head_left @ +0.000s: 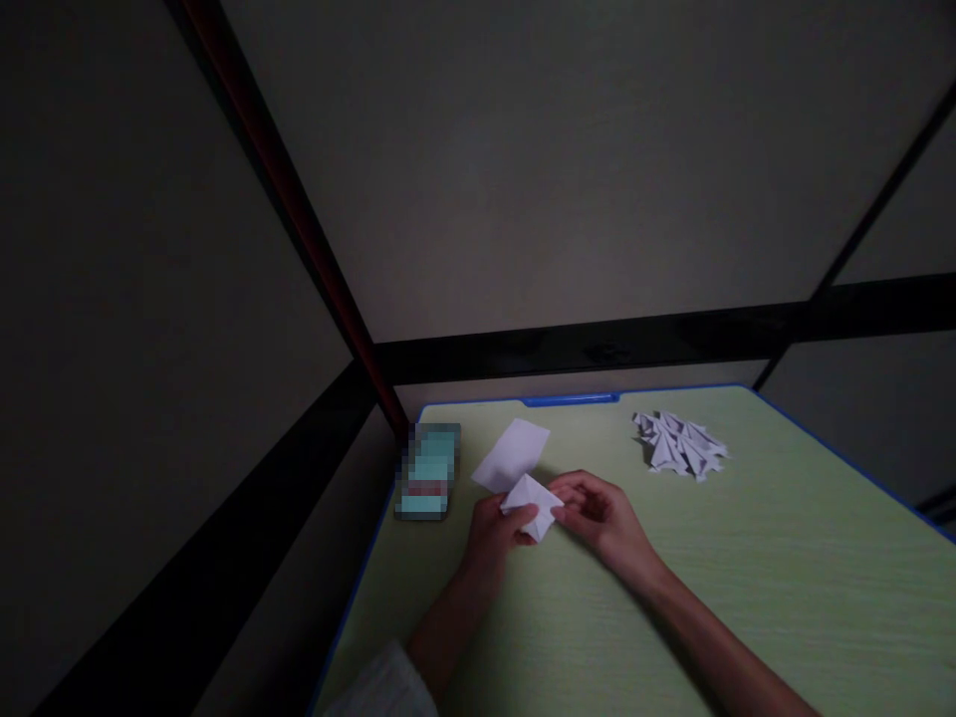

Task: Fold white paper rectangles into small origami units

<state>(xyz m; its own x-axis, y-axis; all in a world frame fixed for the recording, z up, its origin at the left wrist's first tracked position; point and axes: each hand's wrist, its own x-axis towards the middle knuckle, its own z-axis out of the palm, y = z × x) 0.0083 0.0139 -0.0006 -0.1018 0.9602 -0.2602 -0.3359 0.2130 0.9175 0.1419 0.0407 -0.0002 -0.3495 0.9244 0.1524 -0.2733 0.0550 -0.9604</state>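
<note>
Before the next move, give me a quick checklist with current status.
1. Left hand gripping the folded paper, thumb on top: ok.
2. Right hand at the paper's right corner: ok; firm pinch: cannot tell.
3. Creases sharp and edges aligned: cannot tell, too small and dim.
4. Loose sheet on the table, just beyond the folded paper: ok; whether they touch: cannot tell.
5. Pile of folded pieces apart from both hands: ok.
6. Phone screen readable: not ok, pixelated.
</note>
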